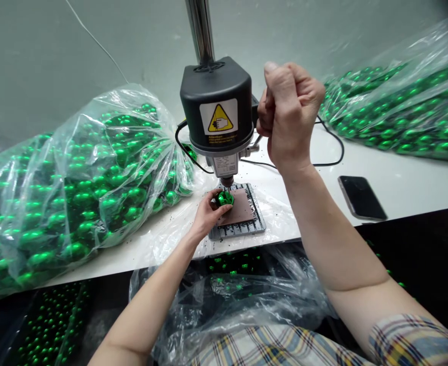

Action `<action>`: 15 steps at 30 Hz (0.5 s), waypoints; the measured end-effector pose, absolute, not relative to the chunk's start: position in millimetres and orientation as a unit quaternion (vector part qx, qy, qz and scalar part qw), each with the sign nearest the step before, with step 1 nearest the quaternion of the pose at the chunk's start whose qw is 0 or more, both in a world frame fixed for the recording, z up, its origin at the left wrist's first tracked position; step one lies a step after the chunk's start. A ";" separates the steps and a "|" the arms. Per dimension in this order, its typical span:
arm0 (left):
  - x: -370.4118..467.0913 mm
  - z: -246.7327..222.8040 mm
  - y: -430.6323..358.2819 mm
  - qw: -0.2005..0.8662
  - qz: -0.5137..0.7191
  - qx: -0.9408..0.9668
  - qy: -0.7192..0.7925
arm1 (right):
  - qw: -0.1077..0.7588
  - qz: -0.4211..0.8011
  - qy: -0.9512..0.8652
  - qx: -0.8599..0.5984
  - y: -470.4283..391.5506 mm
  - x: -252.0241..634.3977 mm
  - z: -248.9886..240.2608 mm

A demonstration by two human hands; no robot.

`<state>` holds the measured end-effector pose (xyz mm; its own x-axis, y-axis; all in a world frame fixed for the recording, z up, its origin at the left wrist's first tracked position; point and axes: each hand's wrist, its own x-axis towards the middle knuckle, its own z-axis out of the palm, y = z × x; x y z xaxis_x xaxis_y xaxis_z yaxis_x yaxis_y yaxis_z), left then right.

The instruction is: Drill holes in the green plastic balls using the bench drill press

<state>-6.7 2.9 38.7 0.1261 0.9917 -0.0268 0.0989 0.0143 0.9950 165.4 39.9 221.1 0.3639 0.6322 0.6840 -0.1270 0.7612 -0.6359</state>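
My left hand point(208, 209) is closed around a shiny green ball point(224, 198) with dark reflections. It keeps the ball on a brown board point(241, 207) lying over the slotted metal base point(260, 223) of a small drill press point(216, 109). The chuck point(227, 181) is right above the ball; I cannot tell whether the bit touches it. Raised beside the black motor housing, my right hand point(290, 109) is wrapped in a fist around the press's lever point(260, 140). Only a short piece of the metal lever shows below the fist; its grip is hidden.
Big clear bags of green balls point(105, 168) point(403, 112) stand left and right on the white table point(323, 193). A phone point(362, 197) lies at right, near the front edge. A black cable point(338, 157) loops behind my right arm. Plastic sheeting point(247, 290) with balls hangs below the table.
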 end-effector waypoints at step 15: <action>7.0 4.3 -1.9 0.291 0.442 0.694 0.488 | 0.780 0.224 -0.521 -0.264 43.4 166.7 218.0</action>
